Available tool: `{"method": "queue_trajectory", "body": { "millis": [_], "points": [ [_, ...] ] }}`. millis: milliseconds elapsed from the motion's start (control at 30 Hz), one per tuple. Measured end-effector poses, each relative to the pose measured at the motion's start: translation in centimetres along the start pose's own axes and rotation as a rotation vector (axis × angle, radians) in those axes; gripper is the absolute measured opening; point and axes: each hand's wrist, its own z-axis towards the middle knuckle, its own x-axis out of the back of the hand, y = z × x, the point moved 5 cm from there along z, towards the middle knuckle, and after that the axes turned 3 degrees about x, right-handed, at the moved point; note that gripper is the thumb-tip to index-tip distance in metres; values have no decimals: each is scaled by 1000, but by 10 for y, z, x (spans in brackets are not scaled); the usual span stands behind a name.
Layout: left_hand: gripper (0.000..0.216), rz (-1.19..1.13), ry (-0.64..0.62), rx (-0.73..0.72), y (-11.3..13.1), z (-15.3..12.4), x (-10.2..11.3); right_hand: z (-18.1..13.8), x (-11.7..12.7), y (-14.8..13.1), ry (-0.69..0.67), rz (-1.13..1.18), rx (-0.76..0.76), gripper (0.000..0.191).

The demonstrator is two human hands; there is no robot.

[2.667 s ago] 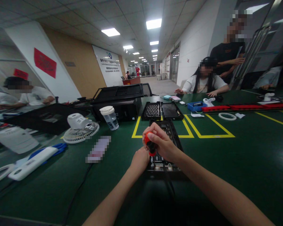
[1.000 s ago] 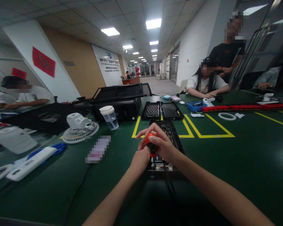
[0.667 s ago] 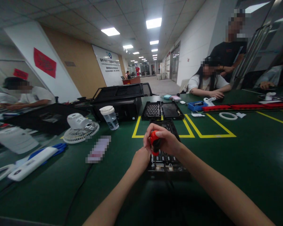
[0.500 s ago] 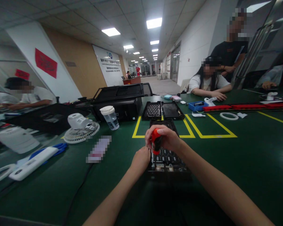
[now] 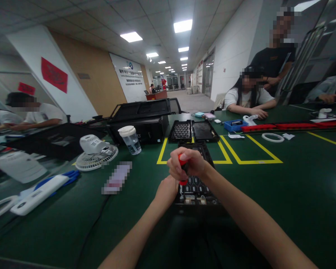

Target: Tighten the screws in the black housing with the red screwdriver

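My right hand (image 5: 188,164) is wrapped round the handle of a red and black screwdriver (image 5: 183,182), held upright over a black plastic case (image 5: 212,200). Rows of dark round cells and several small metal parts show inside the case's near end. At the case's left edge rests my left hand (image 5: 167,190), just below the right one. Its fingers are hidden behind the right hand and the case, so what they grip does not show. The screwdriver's tip cannot be made out.
Behind lies another open black case (image 5: 182,130) near yellow tape lines. A lidded plastic cup (image 5: 131,141), a white fan (image 5: 96,156) and a phone (image 5: 118,178) stand to the left. On the right are a blue tray (image 5: 233,125) and a white ring (image 5: 272,137). Other people sit around the table.
My right hand has turned on the screwdriver handle and shifted slightly left, its fingers now covering more of the red top. My left hand has stayed put.
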Motion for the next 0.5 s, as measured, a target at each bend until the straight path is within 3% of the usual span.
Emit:
{"method": "queue_trajectory", "body": {
  "millis": [133, 500],
  "points": [
    [28, 4, 1, 19, -1, 1, -1, 2, -3, 6, -7, 7, 16, 21],
    [28, 16, -12, 42, 0, 1, 0, -1, 2, 5, 200, -159, 84, 21]
  ]
}}
